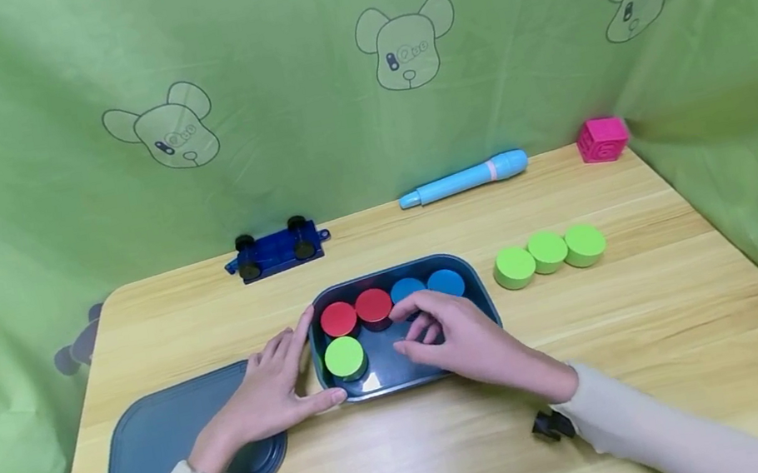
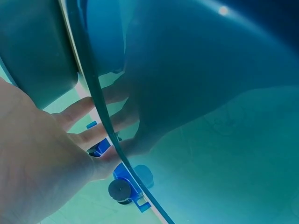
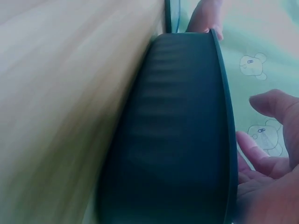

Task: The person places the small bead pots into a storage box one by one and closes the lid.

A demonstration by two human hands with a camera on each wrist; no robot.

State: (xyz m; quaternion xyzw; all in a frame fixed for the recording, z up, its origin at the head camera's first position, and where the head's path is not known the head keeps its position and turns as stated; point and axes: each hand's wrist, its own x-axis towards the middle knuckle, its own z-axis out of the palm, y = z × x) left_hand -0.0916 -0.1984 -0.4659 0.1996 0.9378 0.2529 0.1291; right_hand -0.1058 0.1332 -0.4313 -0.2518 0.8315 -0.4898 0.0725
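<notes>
Dark-blue tray (image 1: 390, 365), centre frame, holds red discs (image 1: 373, 305), blue discs (image 1: 445, 283), a green disc (image 1: 345, 358); three loose green discs (image 1: 548, 252) lie mid-right. The left hand (image 1: 266, 396) — spread — touches the tray's left edge; the right hand (image 1: 460, 332) curves above, thumb and fingers apart, seemingly empty. Neat placing likely needs steady bracing, knuckles clear.

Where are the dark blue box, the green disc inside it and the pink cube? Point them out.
Dark blue box (image 1: 386, 355): head view, on its bare inside floor.
Green disc (image 1: 345, 357): head view, on its round top face.
Pink cube (image 1: 602, 146): head view, on its front face.
</notes>
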